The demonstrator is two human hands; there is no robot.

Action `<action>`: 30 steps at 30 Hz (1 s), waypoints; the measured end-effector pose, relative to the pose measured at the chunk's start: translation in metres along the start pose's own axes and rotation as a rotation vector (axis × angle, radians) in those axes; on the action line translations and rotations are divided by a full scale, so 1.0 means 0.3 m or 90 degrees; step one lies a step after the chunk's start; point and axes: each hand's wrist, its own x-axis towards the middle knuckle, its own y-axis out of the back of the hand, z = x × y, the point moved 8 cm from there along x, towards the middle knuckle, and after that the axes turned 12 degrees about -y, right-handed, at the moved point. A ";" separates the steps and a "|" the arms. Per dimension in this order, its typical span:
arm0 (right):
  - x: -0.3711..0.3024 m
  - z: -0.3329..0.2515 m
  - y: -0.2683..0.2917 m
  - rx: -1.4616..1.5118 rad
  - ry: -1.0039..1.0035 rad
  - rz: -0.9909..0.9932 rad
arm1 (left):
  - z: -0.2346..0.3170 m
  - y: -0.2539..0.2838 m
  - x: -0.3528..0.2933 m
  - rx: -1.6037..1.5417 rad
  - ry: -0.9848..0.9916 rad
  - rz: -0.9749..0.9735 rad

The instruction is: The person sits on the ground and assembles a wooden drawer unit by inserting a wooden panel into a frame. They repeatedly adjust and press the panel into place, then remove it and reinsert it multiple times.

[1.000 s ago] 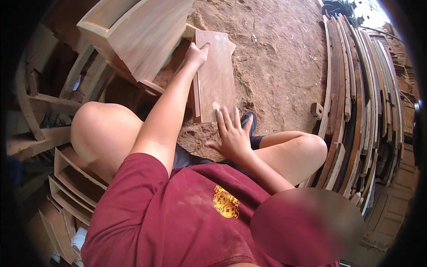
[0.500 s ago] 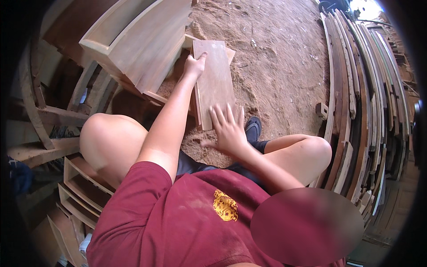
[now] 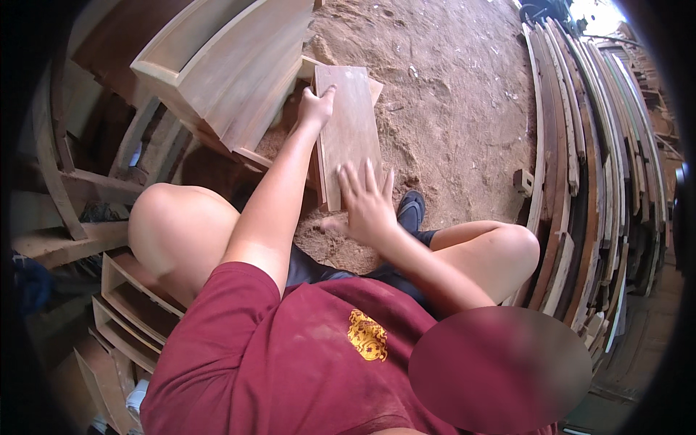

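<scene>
A pale, flat wooden panel [image 3: 351, 116] lies lengthwise in front of me, its near end towards my lap. My left hand [image 3: 317, 109] is closed on its far left edge, with the thumb on the top face and the fingers hidden behind the edge. On the near end rests my right hand [image 3: 367, 206], its fingers spread over the surface and its thumb out to the left, slightly blurred. Under the panel, a darker wooden side shows along the left, and a pale corner juts out at the far right.
A large open wooden box [image 3: 239, 80] stands at the far left. Several drawer-like boxes [image 3: 134, 308] are stacked beside my left knee. Long boards [image 3: 562, 159] lie piled along the right. Sawdust-like brown ground [image 3: 449, 109] spreads ahead, with a small wood block [image 3: 523, 181] near the boards.
My right hand has shifted slightly forward and left on the panel, its fingers still spread. The left hand and the panel are almost unmoved.
</scene>
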 end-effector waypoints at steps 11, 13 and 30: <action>0.288 -0.037 0.030 -0.017 -0.020 0.076 | -0.140 -0.075 0.081 -0.200 -0.004 0.004; 0.268 -0.025 0.013 -0.012 -0.022 0.055 | -0.132 -0.102 0.077 -0.167 0.009 -0.034; 0.067 0.048 0.018 0.008 -0.075 0.022 | -0.102 -0.032 0.052 -0.113 -0.019 -0.009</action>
